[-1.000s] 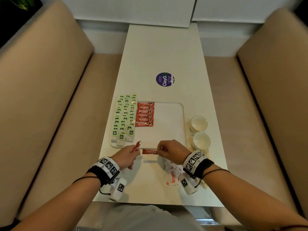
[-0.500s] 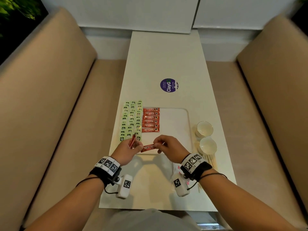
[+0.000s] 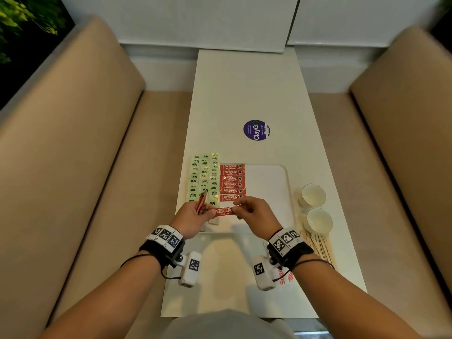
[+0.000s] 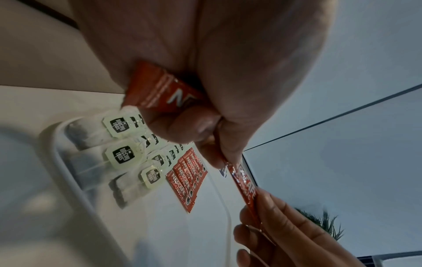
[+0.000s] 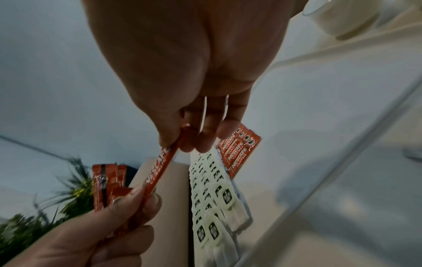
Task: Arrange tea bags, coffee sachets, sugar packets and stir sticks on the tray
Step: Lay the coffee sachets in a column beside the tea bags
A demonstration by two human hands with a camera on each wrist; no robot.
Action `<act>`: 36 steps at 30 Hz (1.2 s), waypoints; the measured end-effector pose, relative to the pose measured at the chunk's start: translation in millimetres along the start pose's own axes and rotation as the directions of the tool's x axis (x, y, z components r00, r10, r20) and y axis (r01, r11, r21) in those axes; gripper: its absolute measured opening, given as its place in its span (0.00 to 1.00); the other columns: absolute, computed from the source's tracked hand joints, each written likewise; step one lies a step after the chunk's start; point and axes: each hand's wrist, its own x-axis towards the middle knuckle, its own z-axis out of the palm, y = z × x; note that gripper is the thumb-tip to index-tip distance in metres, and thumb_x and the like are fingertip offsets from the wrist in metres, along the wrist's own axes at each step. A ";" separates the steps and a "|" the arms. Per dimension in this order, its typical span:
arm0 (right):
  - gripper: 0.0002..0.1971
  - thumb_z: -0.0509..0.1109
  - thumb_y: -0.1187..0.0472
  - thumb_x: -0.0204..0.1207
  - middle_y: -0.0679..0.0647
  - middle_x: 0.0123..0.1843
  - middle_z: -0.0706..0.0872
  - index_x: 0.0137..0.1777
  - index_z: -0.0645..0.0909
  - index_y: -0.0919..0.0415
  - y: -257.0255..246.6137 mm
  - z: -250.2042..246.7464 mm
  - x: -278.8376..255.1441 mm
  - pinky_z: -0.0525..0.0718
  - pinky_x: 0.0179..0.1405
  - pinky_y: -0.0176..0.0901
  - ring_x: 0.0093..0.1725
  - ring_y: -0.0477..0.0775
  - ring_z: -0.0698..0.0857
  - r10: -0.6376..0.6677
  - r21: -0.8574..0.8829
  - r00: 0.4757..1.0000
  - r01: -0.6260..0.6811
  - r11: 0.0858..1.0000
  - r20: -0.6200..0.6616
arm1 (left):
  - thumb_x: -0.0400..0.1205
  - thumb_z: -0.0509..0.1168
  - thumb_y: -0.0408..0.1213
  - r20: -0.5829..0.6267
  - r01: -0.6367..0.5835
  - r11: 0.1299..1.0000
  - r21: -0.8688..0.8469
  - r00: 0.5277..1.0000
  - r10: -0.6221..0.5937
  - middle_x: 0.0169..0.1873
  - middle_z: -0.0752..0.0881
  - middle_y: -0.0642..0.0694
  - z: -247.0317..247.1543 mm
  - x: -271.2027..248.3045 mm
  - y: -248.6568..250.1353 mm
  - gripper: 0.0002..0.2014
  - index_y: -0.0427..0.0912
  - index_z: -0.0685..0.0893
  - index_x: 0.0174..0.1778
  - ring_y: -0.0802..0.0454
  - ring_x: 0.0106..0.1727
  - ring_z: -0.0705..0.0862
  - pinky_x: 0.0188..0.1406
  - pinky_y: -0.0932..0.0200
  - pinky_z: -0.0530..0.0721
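Both hands pinch one coffee sachet (image 3: 223,211) by its ends, the right hand (image 3: 254,215) at one end and the left hand (image 3: 193,216) at the other, the left also clutching spare sachets (image 3: 201,203), just above the tray's (image 3: 276,182) near edge. The coffee step appears under way; next, the sachet likely needs laying below the six in the row (image 3: 232,182), beside three columns of tea bags (image 3: 204,178). Two cups (image 3: 315,206) wait on the bench (image 3: 244,94).

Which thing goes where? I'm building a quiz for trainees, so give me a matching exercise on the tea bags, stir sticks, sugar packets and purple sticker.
1 tea bags
2 stir sticks
3 sugar packets
4 purple sticker

A table, beyond the tray
B under the right wrist
C tray's left side
D table, by the nearer cup

Pairs: 1-C, 2-D, 3-B, 4-A
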 end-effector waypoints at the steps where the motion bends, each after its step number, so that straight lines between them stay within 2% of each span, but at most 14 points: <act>1: 0.04 0.77 0.58 0.80 0.54 0.40 0.91 0.51 0.88 0.57 0.7 -0.6 1.5 0.87 0.46 0.42 0.38 0.46 0.87 0.015 0.005 1.000 -0.015 1.000 -0.017 | 0.83 0.72 0.40 0.004 0.000 1.000 0.007 1.000 0.000 0.40 0.91 0.48 -1.5 2.9 0.3 0.02 0.48 0.88 0.46 0.64 0.22 0.75 0.29 0.58 0.73; 4: 0.04 0.79 0.57 0.78 0.57 0.39 0.91 0.43 0.90 0.55 2.5 -2.7 4.5 0.87 0.47 0.47 0.37 0.47 0.86 0.069 0.002 0.996 -0.069 0.998 -0.053 | 0.83 0.72 0.40 0.024 -0.015 0.998 0.068 1.000 0.013 0.41 0.91 0.50 -3.1 8.7 3.3 0.04 0.44 0.89 0.49 0.65 0.22 0.77 0.29 0.58 0.74; 6: 0.05 0.77 0.56 0.79 0.58 0.40 0.92 0.42 0.91 0.52 3.3 -2.8 5.0 0.86 0.42 0.40 0.38 0.46 0.86 0.099 -0.007 0.993 -0.099 0.995 -0.062 | 0.84 0.71 0.39 0.028 -0.034 0.997 0.076 0.999 0.032 0.42 0.92 0.48 -2.4 11.1 5.6 0.05 0.41 0.89 0.50 0.68 0.22 0.78 0.30 0.60 0.75; 8: 0.06 0.75 0.57 0.81 0.57 0.41 0.92 0.43 0.92 0.53 5.1 -2.2 5.2 0.84 0.39 0.35 0.38 0.45 0.87 0.128 0.010 0.990 -0.127 0.992 -0.067 | 0.84 0.71 0.38 0.033 -0.048 0.995 0.089 0.998 0.045 0.44 0.92 0.46 -2.0 13.5 6.4 0.03 0.44 0.89 0.48 0.68 0.24 0.79 0.32 0.61 0.75; 11: 0.07 0.74 0.59 0.82 0.57 0.43 0.93 0.46 0.91 0.60 10.6 -1.0 7.4 0.87 0.40 0.40 0.38 0.45 0.88 0.197 0.048 0.977 -0.194 0.980 -0.085 | 0.83 0.72 0.38 0.044 -0.064 0.992 0.107 0.997 0.060 0.45 0.92 0.45 -1.8 17.7 5.3 0.03 0.49 0.88 0.44 0.66 0.25 0.78 0.32 0.60 0.76; 13: 0.07 0.74 0.59 0.82 0.57 0.43 0.93 0.47 0.91 0.61 14.3 -1.0 10.3 0.87 0.41 0.42 0.39 0.46 0.89 0.213 0.050 0.974 -0.210 0.976 -0.079 | 0.84 0.71 0.38 0.050 -0.068 0.991 0.118 0.997 0.063 0.46 0.92 0.43 -1.6 19.8 5.3 0.03 0.47 0.88 0.44 0.67 0.24 0.78 0.32 0.61 0.76; 15: 0.07 0.73 0.59 0.83 0.56 0.43 0.93 0.49 0.91 0.62 17.0 -1.8 12.7 0.87 0.41 0.40 0.39 0.45 0.89 0.210 0.044 0.975 -0.207 0.977 -0.067 | 0.85 0.70 0.38 0.047 -0.071 0.989 0.128 0.997 0.066 0.45 0.91 0.44 -1.9 21.5 5.8 0.03 0.44 0.88 0.47 0.68 0.23 0.78 0.31 0.62 0.75; 20: 0.07 0.71 0.61 0.84 0.55 0.44 0.93 0.48 0.90 0.59 26.8 -16.8 24.4 0.85 0.41 0.39 0.40 0.46 0.89 0.227 0.003 0.966 -0.228 0.974 -0.121 | 0.87 0.66 0.42 -0.002 0.069 0.994 0.081 0.998 -0.069 0.43 0.90 0.43 -9.3 27.5 3.1 0.09 0.40 0.86 0.52 0.52 0.26 0.75 0.27 0.59 0.78; 23: 0.09 0.72 0.61 0.83 0.56 0.40 0.92 0.42 0.90 0.54 40.6 -25.4 34.5 0.87 0.46 0.44 0.39 0.50 0.87 0.285 -0.050 0.948 -0.294 0.954 -0.144 | 0.88 0.63 0.39 0.017 0.176 0.983 -0.058 0.984 -0.176 0.36 0.84 0.44 -11.6 32.2 -0.9 0.09 0.37 0.84 0.56 0.52 0.24 0.72 0.22 0.60 0.73; 26: 0.10 0.72 0.61 0.83 0.54 0.35 0.90 0.40 0.90 0.55 54.2 -24.8 43.9 0.88 0.49 0.51 0.37 0.51 0.85 0.370 -0.097 0.919 -0.384 0.918 -0.135 | 0.88 0.61 0.37 0.057 0.248 0.947 -0.202 0.969 -0.242 0.29 0.78 0.46 -12.0 34.0 -4.3 0.11 0.34 0.82 0.59 0.52 0.23 0.70 0.21 0.61 0.69; 28: 0.11 0.73 0.60 0.83 0.53 0.34 0.90 0.38 0.90 0.54 58.3 -20.3 49.4 0.88 0.45 0.50 0.35 0.52 0.84 0.397 -0.136 0.907 -0.415 0.899 -0.143 | 0.88 0.59 0.36 0.082 0.254 0.939 -0.233 0.967 -0.241 0.26 0.77 0.46 -12.1 33.5 -5.7 0.11 0.33 0.82 0.58 0.51 0.22 0.71 0.22 0.60 0.69; 31: 0.13 0.72 0.59 0.82 0.52 0.35 0.90 0.36 0.88 0.52 57.6 -13.8 56.5 0.81 0.36 0.41 0.35 0.51 0.83 0.397 -0.206 0.903 -0.425 0.882 -0.161 | 0.87 0.55 0.33 0.099 0.253 0.934 -0.254 0.967 -0.235 0.26 0.77 0.46 -11.9 33.5 -4.9 0.11 0.34 0.82 0.56 0.51 0.22 0.70 0.21 0.60 0.69; 33: 0.11 0.72 0.59 0.81 0.50 0.35 0.89 0.37 0.89 0.54 56.1 -11.4 60.9 0.78 0.34 0.38 0.36 0.51 0.84 0.399 -0.224 0.900 -0.431 0.874 -0.175 | 0.86 0.54 0.31 0.096 0.254 0.934 -0.252 0.967 -0.237 0.28 0.78 0.45 -11.6 33.9 -3.9 0.11 0.34 0.82 0.55 0.51 0.22 0.70 0.21 0.61 0.69; 36: 0.09 0.74 0.59 0.79 0.50 0.33 0.89 0.39 0.92 0.59 54.7 -8.2 65.2 0.77 0.29 0.35 0.31 0.48 0.83 0.405 -0.225 0.892 -0.444 0.868 -0.199 | 0.85 0.54 0.30 0.107 0.265 0.934 -0.239 0.963 -0.246 0.29 0.79 0.44 -11.5 34.3 -5.6 0.12 0.34 0.82 0.55 0.50 0.22 0.70 0.22 0.61 0.69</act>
